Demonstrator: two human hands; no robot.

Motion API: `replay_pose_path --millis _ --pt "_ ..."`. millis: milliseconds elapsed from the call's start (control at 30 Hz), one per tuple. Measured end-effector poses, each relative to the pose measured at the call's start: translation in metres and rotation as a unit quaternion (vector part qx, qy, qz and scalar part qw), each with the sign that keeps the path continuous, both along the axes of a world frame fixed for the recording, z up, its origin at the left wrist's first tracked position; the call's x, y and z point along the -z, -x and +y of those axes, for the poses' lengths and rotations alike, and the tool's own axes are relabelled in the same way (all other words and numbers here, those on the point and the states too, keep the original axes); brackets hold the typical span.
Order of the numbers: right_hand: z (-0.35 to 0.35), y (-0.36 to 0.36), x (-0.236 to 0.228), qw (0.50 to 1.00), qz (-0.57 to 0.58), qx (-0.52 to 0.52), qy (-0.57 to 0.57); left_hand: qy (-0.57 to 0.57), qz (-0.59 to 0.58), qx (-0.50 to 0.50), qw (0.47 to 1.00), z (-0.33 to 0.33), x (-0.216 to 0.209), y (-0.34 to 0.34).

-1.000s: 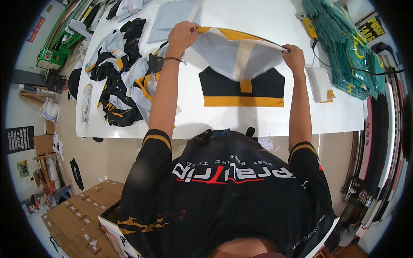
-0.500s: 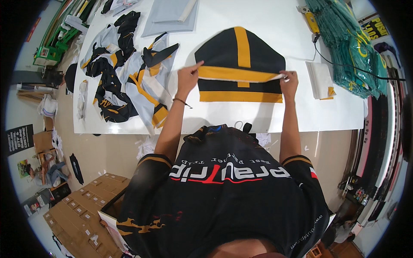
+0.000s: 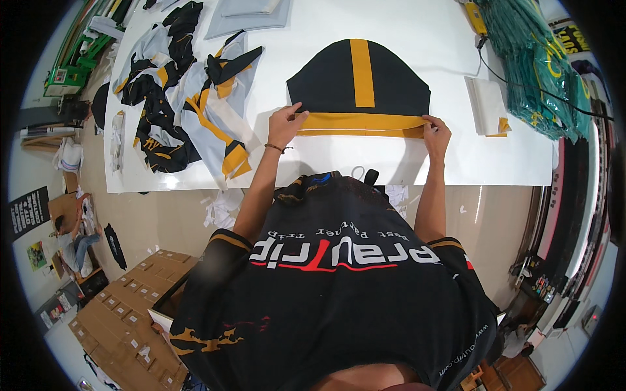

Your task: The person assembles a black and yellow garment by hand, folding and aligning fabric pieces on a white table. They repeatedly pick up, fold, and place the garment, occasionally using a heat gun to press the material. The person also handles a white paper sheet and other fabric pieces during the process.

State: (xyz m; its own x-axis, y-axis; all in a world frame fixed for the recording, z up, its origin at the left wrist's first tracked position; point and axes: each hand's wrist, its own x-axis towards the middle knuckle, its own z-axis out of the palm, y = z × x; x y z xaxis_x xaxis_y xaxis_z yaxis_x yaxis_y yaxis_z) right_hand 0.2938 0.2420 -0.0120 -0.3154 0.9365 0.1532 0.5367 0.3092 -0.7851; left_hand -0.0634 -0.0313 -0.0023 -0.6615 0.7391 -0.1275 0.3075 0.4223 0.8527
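A black sleeve-shaped fabric panel with a yellow stripe down its middle lies flat, its curved edge pointing away from me. Across its near edge runs a yellow fabric strip, with a second yellow band and a thin white line showing along its near side. My left hand pinches the strip's left end between thumb and fingers. At the opposite end, my right hand grips the right corner the same way. The strip is stretched straight between both hands. Whether the fingers also catch the panel beneath, I cannot tell.
Left of the panel, cut fabric pieces in black, grey and yellow lie heaped on the white table. Grey folded cloth sits at the back. On the right are white folded pieces, green plastic packs and a yellow tool with a black cord.
Both hands have drawn the yellow strip nearer to me, from across the panel onto its near edge band. More of the black panel and its centre stripe now shows.
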Motion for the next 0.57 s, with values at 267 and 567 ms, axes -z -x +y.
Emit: replay_pose_path --millis 267,567 --pt "-0.012 -0.002 -0.008 0.996 -0.027 0.062 0.058 -0.008 -0.028 -0.008 1.0 -0.012 0.006 -0.005" --pt "-0.002 -0.015 0.018 0.998 0.031 0.024 0.041 -0.069 -0.15 -0.029 0.986 -0.021 0.017 -0.005"
